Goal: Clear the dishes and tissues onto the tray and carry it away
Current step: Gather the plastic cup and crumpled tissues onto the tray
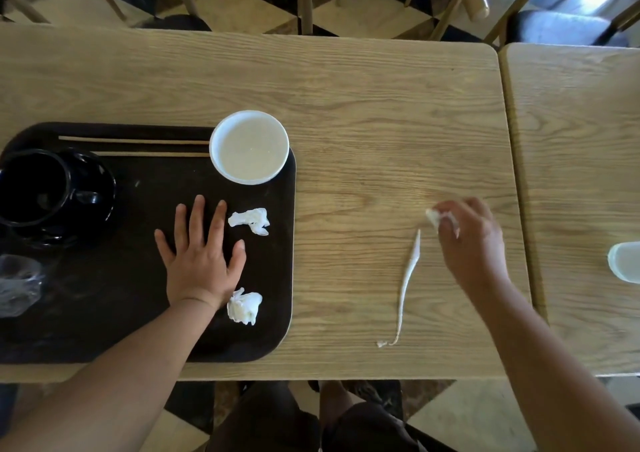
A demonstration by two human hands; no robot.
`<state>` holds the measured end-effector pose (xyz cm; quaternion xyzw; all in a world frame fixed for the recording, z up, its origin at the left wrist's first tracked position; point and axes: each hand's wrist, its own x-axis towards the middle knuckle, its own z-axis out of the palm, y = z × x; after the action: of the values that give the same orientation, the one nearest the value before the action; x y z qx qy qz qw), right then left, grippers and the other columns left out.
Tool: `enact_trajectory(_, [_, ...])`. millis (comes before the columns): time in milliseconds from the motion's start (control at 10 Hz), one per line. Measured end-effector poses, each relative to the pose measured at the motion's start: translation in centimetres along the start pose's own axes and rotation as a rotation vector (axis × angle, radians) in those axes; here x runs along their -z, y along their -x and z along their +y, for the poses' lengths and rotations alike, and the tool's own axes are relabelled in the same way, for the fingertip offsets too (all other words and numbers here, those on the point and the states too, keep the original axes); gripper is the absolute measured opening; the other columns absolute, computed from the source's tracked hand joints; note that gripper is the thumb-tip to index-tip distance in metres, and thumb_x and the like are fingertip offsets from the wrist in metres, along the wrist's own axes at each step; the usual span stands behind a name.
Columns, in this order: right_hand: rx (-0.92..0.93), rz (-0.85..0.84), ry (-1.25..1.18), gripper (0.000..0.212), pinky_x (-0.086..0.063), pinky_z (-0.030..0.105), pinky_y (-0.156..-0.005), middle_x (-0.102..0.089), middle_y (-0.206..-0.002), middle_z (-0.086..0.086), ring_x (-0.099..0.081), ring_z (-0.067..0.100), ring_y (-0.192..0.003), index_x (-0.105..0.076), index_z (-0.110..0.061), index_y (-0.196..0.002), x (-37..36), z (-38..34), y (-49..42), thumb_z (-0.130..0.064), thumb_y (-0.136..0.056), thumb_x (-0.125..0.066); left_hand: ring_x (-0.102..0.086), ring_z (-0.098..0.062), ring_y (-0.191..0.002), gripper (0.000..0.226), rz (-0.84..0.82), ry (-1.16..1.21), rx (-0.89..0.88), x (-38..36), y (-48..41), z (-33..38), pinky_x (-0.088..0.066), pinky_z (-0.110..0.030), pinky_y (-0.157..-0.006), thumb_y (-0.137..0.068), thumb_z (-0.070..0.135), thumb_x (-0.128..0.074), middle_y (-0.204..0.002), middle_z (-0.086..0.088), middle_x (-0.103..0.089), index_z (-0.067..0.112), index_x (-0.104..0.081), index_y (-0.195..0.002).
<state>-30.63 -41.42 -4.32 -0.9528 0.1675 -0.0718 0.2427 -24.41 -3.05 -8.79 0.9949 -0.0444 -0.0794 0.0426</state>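
From the head camera, a wooden table (pixel 346 98) fills the scene, with a second table butted against it on the right, where a pale translucent cup (pixel 625 262) shows at the edge. Chair legs and a checkered floor lie beyond the far side. Nothing stands between the hands and the scraps on the wood.

A dark tray (pixel 138 313) sits on the left part of the table. On it: a black cup (pixel 31 188) on a black saucer, its inside too dark to read; a pair of chopsticks (pixel 135 146) lying along the far rim; crumpled clear plastic (pixel 17 285) at the left edge; and two crumpled tissues, one (pixel 251 221) near the bowl, the other (pixel 244 306) beside the wrist. A white bowl (pixel 249 147) rests on the tray's far right corner, overhanging the rim, holding a pale residue or liquid.

The left hand (pixel 201 254) lies flat on the tray, fingers spread, between the two tissues. The right hand (pixel 467 240) is over the bare table, fingers pinching a small white tissue scrap (pixel 434 216). Just beside it a twisted white paper strip (pixel 407 285) lies on the wood
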Motion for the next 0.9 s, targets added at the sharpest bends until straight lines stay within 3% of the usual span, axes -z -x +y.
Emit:
enact_trajectory(100, [-0.028,0.063,0.047,0.023,-0.046,0.033,-0.070,-0.061,-0.097,0.013,-0.060,0.032,-0.086,-0.072,-0.009,-0.099,-1.2,1.3,-2.4,0.001,-0.086,-0.057,-0.012,-0.035,-0.152,0.069,0.010,0.005,0.001,-0.1,0.0,0.0,-0.011,-0.068,-0.115,-0.090,0.052,-0.032,-0.163,-0.009,-0.021,0.025,-0.028,-0.154])
enact_trajectory(300, [0.017,0.129,0.125,0.020,-0.047,0.040,-0.065,-0.060,-0.089,0.011,-0.052,0.032,-0.081,-0.073,-0.008,-0.090,-3.5,-0.2,2.9,0.008,-0.080,-0.063,-0.012,-0.036,-0.152,0.069,0.020,0.004,-0.001,-0.1,0.0,0.0,-0.011,-0.067,-0.114,-0.090,0.052,-0.033,-0.163,-0.009,-0.021,0.026,-0.028,-0.153])
enact_trajectory(500, [0.166,-0.078,0.059,0.022,-0.046,0.029,-0.070,-0.062,-0.093,0.005,-0.050,0.021,-0.084,-0.069,-0.008,-0.085,-3.5,-3.0,14.6,0.013,-0.080,-0.065,-0.010,-0.035,-0.152,0.067,0.012,0.013,0.004,-0.1,0.1,0.0,-0.011,-0.068,-0.115,-0.093,0.048,-0.043,-0.164,-0.008,-0.018,0.026,-0.027,-0.154])
enact_trajectory(700, [0.120,-0.316,-0.090,0.024,-0.049,0.027,-0.067,-0.056,-0.090,-0.006,-0.054,0.015,-0.081,-0.067,-0.015,-0.082,-1.9,-4.1,20.9,0.009,-0.076,-0.066,-0.010,-0.036,-0.152,0.067,0.013,0.025,-0.013,-0.1,0.1,-0.1,-0.011,-0.069,-0.114,-0.093,0.049,-0.042,-0.164,-0.009,-0.019,0.025,-0.027,-0.153])
enact_trajectory(800, [0.042,-0.296,-0.112,0.020,-0.053,0.027,-0.071,-0.060,-0.092,-0.008,-0.060,0.012,-0.084,-0.069,-0.015,-0.084,-0.2,-4.1,18.6,0.004,-0.080,-0.063,-0.009,-0.036,-0.152,0.067,0.008,0.016,-0.013,-0.1,0.1,-0.1,-0.011,-0.068,-0.115,-0.094,0.051,-0.039,-0.165,-0.009,-0.017,0.025,-0.025,-0.154])
enact_trajectory(900, [-0.087,-0.138,-0.086,0.021,-0.053,0.025,-0.069,-0.065,-0.096,-0.005,-0.062,0.008,-0.082,-0.070,-0.014,-0.089,1.3,-3.5,13.5,-0.014,-0.089,-0.049,-0.007,-0.036,-0.153,0.067,-0.009,0.013,-0.020,0.0,0.1,-0.1,-0.010,-0.068,-0.116,-0.094,0.051,-0.038,-0.165,-0.009,-0.015,0.026,-0.023,-0.155])
